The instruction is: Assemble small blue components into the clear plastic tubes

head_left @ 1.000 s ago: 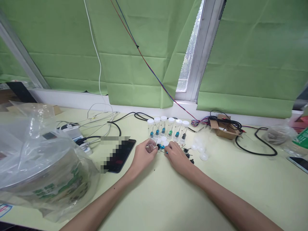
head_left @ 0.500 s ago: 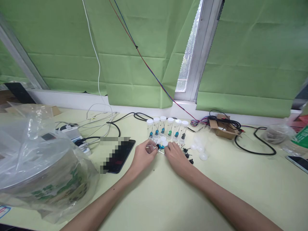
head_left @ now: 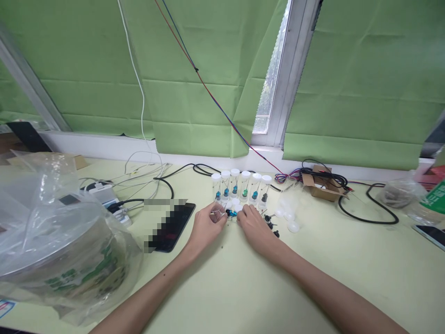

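My left hand (head_left: 207, 226) is closed around a clear, see-through vial (head_left: 217, 211), its fingers curled about the side. Right of it, my right hand (head_left: 256, 227) has its fingers bent together low over the table; what they hold, if anything, is hidden. A small blue-and-black part (head_left: 231, 213) with thin metal pieces lies between the two hands. Just behind it are several loose white caps (head_left: 235, 202). Farther back stands a group of clear capped vials (head_left: 245, 185), with blue, green or dark parts inside. Several black parts (head_left: 268, 220) lie right of my right hand.
Frosted round pieces (head_left: 294, 226) lie to the right. A black phone (head_left: 174, 232) is at the left, beside a large bagged tub (head_left: 79, 260). Cables and an open cardboard box (head_left: 323, 188) line the back. Another phone (head_left: 431, 235) lies at the right edge.
A thin pale rod seen between my hands before no longer shows clearly. Both hands keep nearly the same place, and the vials stand as they were.
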Tool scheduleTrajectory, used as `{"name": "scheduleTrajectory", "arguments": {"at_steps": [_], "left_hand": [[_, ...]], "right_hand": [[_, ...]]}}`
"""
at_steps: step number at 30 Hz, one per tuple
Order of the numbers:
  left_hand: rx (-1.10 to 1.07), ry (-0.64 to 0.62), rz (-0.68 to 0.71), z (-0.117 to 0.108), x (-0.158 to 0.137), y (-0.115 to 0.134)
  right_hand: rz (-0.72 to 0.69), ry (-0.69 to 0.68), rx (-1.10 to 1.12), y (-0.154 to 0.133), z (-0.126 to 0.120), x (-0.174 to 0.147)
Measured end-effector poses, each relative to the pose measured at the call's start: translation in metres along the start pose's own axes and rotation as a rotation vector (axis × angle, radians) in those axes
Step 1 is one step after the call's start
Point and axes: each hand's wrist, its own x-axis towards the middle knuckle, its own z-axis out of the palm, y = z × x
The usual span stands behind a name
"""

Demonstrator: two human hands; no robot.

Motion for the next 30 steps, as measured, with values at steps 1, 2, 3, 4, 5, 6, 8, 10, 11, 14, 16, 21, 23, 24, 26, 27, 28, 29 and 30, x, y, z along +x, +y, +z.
{"name": "scheduleTrajectory", "arguments": {"at_steps": [1,2,3,4,5,6,8,10,11,14,16,21,23,24,26,27,28,29,30], "left_hand": [[0.001,0.002,-0.002,0.0,0.0,0.0],[0.002,0.001,-0.001,0.0,0.0,0.0],[0.003,-0.001,0.002,0.0,0.0,0.0],[0.005,-0.003,0.006,0.0,0.0,0.0],[0.009,-0.004,0.009,0.0,0.0,0.0],[0.014,-0.005,0.013,0.0,0.0,0.0],[0.035,-0.004,0.021,0.0,0.0,-0.001],[0.063,-0.002,0.032,0.0,0.0,-0.002],[0.078,-0.002,0.041,0.001,0.0,-0.002],[0.12,-0.001,0.082,0.001,0.0,-0.003],[0.141,-0.003,0.112,0.002,-0.001,-0.003],[0.154,-0.022,0.164,0.004,-0.002,-0.004],[0.158,-0.028,0.172,0.004,-0.003,-0.005],[0.163,-0.031,0.174,0.004,-0.003,-0.005],[0.17,-0.032,0.18,0.004,-0.003,-0.005],[0.173,-0.032,0.184,0.004,-0.003,-0.005],[0.175,-0.032,0.19,0.004,-0.003,-0.005],[0.177,-0.035,0.197,0.005,-0.003,-0.004],[0.179,-0.039,0.204,0.005,-0.003,-0.004]], "right_hand": [[0.014,0.004,0.047,0.0,-0.002,0.0],[0.029,0.01,0.102,0.0,-0.004,0.0],[0.044,0.019,0.163,0.0,-0.006,0.0],[0.06,0.032,0.227,0.0,-0.008,0.0],[0.075,0.047,0.291,0.0,-0.01,0.0],[0.088,0.065,0.356,0.001,-0.012,0.0],[0.111,0.11,0.486,0.003,-0.014,0.002],[0.14,0.161,0.621,0.005,-0.015,0.004],[0.158,0.184,0.69,0.006,-0.016,0.006],[0.244,0.227,0.892,0.008,-0.021,0.011],[0.314,0.232,1.025,0.01,-0.027,0.014],[0.396,0.237,1.284,0.012,-0.045,0.019],[0.415,0.234,1.35,0.012,-0.05,0.02],[0.425,0.234,1.378,0.011,-0.051,0.02],[0.448,0.227,1.436,0.01,-0.052,0.02],[0.456,0.221,1.463,0.01,-0.052,0.02],[0.46,0.213,1.485,0.009,-0.051,0.02],[0.457,0.204,1.499,0.009,-0.05,0.019],[0.445,0.197,1.502,0.009,-0.049,0.019]]}}
